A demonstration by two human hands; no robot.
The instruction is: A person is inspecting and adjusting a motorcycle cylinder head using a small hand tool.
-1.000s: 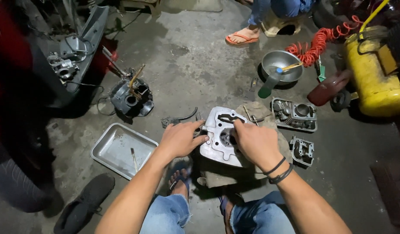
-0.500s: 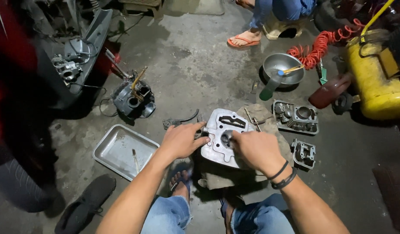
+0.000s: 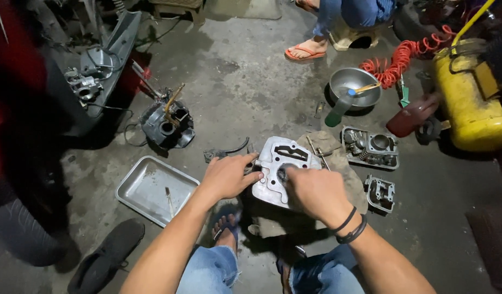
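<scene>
**Both hands on a cast-metal engine head**

A pale, matte cylinder head (image 3: 281,171) — flat-faced, with cut-out ports and bolt holes — rests on a grimy cloth (image 3: 338,179) on the stained concrete floor (image 3: 240,81). The left hand (image 3: 227,177) clasps its left edge, fingers curled, thumb on the face. The right hand (image 3: 316,193) is bunched over the centre, fingertips pressed at a round port; whether it pinches anything cannot be told. A dented steel tray (image 3: 153,188) lies just left, finned engine parts (image 3: 369,147) just right — bare floor opens beyond the head's far edge.
</scene>
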